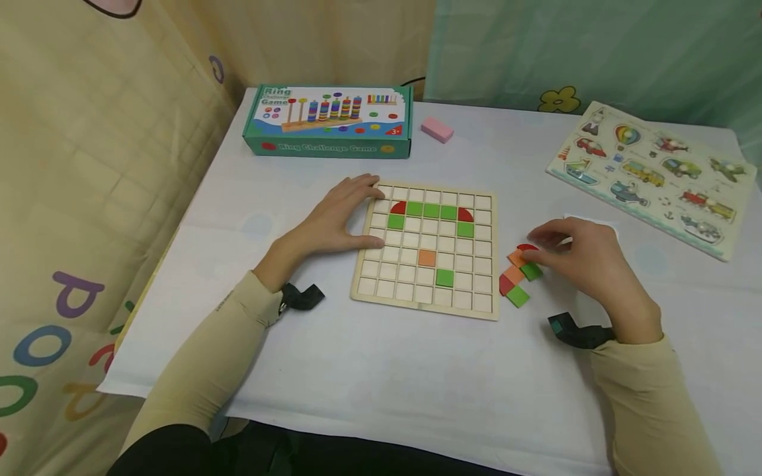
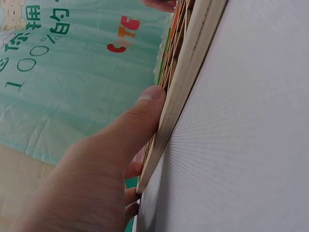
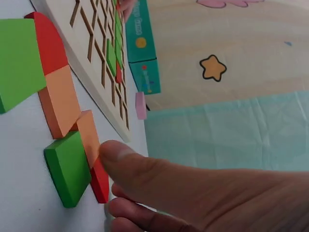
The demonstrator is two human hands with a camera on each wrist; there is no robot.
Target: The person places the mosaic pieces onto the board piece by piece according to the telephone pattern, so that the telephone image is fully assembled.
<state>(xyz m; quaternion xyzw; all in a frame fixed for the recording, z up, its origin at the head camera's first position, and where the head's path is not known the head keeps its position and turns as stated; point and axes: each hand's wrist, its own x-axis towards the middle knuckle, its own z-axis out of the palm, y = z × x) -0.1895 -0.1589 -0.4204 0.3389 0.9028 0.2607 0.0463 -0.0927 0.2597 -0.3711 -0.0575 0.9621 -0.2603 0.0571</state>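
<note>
Head view: nine tiles (image 1: 431, 210) are seated in a wooden grid board (image 1: 428, 227), flanked by loose tiles (image 1: 516, 297). Left wrist: the board's edge is touched by the spread left hand (image 2: 91, 176). Right wrist: whether an orange tile (image 3: 88, 133) is pinched by the right hand (image 3: 193, 188) cannot be told.

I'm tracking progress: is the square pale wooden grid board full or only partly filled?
Partly filled: flat green, orange and red tiles sit in some cells of the board, while many cells show bare wood.
</note>
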